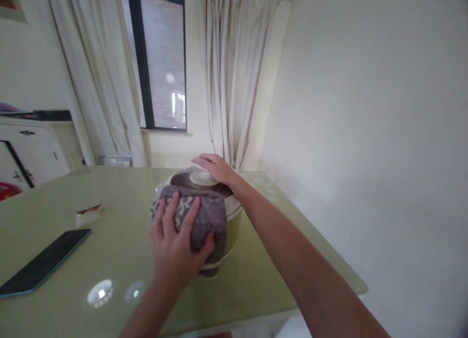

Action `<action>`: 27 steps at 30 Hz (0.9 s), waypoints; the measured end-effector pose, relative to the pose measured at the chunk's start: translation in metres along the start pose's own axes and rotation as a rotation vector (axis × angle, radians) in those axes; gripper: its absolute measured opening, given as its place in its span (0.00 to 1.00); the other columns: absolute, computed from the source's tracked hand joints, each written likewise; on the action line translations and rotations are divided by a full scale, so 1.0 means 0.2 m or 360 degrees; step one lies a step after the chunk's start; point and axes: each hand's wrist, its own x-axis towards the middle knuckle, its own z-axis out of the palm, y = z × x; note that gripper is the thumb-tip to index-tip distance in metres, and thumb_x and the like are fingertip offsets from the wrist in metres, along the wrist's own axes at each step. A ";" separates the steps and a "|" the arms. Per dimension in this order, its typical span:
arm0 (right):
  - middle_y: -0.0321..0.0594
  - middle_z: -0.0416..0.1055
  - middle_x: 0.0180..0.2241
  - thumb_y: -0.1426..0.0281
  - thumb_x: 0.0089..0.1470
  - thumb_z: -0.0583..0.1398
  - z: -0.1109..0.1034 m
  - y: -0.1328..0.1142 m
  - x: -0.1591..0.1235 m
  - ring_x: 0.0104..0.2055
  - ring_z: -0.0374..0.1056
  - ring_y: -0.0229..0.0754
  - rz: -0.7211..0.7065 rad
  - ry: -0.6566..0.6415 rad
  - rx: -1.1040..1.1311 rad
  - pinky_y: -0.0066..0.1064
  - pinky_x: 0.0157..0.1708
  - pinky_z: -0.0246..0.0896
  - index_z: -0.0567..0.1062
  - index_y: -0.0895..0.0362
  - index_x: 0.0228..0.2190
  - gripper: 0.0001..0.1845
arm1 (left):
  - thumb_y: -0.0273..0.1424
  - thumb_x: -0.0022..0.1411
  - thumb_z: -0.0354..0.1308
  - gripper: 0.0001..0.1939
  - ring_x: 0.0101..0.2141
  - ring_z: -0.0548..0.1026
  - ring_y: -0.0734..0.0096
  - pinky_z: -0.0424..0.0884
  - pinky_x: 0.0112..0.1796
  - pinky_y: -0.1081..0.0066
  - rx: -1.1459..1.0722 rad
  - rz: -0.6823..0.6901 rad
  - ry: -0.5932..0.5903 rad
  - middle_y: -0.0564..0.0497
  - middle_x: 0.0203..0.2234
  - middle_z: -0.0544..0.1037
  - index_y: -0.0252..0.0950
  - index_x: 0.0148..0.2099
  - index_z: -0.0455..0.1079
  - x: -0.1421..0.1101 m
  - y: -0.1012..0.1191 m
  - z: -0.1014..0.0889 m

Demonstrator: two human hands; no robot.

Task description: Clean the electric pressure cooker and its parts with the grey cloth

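A round, pale pot (233, 229) with a greenish lower wall stands on the glossy green table. Against its near side my left hand (175, 245) presses a folded grey-purple cloth (215, 218) with a light leafy pattern, fingers spread across it and thumb at the right. The cloth hides much of the pot's front. Over the top, my right hand (215, 166) rests on the pale knob (202, 179) of the dark-centred lid (179, 180), its fingers curved over the far side. The lid sits on the pot. Part of the right hand's grip is hidden.
A flat dark tablet or phone (44, 261) lies on the table (120, 206) at the left, with a small pale packet (88, 215) beyond it. A wall (365, 133) borders the right side. Curtains (237, 74) and a white cabinet (40, 145) stand behind.
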 end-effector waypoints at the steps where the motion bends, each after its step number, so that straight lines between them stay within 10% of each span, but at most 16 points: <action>1: 0.34 0.83 0.49 0.57 0.71 0.58 0.00 0.00 0.00 0.56 0.75 0.43 -0.0007 -0.0003 0.0034 0.33 0.61 0.63 0.85 0.51 0.44 0.17 | 0.43 0.65 0.63 0.36 0.73 0.54 0.32 0.56 0.68 0.35 -0.0008 -0.0089 -0.0073 0.40 0.75 0.57 0.45 0.73 0.66 0.11 -0.04 -0.02; 5: 0.40 0.82 0.52 0.47 0.72 0.52 0.00 -0.01 0.01 0.60 0.73 0.44 0.0052 0.0040 0.0287 0.36 0.66 0.58 0.85 0.52 0.47 0.29 | 0.48 0.72 0.47 0.28 0.58 0.74 0.48 0.64 0.65 0.48 -0.0134 -0.0172 -0.0587 0.42 0.56 0.79 0.37 0.58 0.77 0.48 -0.22 -0.07; 9: 0.45 0.83 0.49 0.42 0.71 0.48 0.00 0.00 0.02 0.57 0.75 0.47 0.0233 0.0010 0.0490 0.41 0.65 0.60 0.83 0.54 0.51 0.36 | 0.49 0.69 0.52 0.26 0.55 0.74 0.46 0.65 0.62 0.46 0.0002 0.0104 -0.0681 0.43 0.56 0.80 0.41 0.58 0.79 0.53 -0.14 -0.12; 15: 0.43 0.82 0.47 0.49 0.71 0.55 0.00 0.02 0.04 0.54 0.75 0.46 0.0198 -0.0085 0.0432 0.38 0.64 0.61 0.83 0.56 0.48 0.27 | 0.44 0.64 0.63 0.27 0.64 0.69 0.41 0.51 0.68 0.35 0.0114 0.0629 -0.0511 0.45 0.63 0.76 0.48 0.63 0.75 0.26 0.20 -0.06; 20: 0.38 0.82 0.46 0.52 0.69 0.59 0.00 0.01 0.03 0.54 0.74 0.43 0.0146 -0.0084 0.0325 0.34 0.61 0.62 0.84 0.54 0.40 0.21 | 0.36 0.71 0.57 0.24 0.73 0.57 0.60 0.37 0.75 0.49 0.0304 0.1200 -0.0453 0.52 0.71 0.68 0.47 0.66 0.73 -0.05 0.13 0.09; 23: 0.38 0.82 0.47 0.52 0.69 0.59 0.00 0.01 0.01 0.55 0.74 0.43 0.0139 -0.0039 0.0341 0.34 0.62 0.62 0.83 0.54 0.40 0.20 | 0.44 0.69 0.61 0.26 0.73 0.57 0.54 0.31 0.74 0.46 0.0186 0.0973 -0.0266 0.52 0.69 0.71 0.55 0.68 0.72 -0.26 -0.02 0.11; 27: 0.38 0.82 0.46 0.49 0.67 0.61 0.01 0.03 0.01 0.55 0.75 0.45 0.0128 -0.0035 0.0359 0.37 0.62 0.61 0.83 0.53 0.42 0.22 | 0.42 0.61 0.70 0.44 0.75 0.51 0.37 0.49 0.71 0.36 -0.0069 0.0283 -0.0049 0.47 0.76 0.56 0.59 0.75 0.58 -0.49 -0.13 0.12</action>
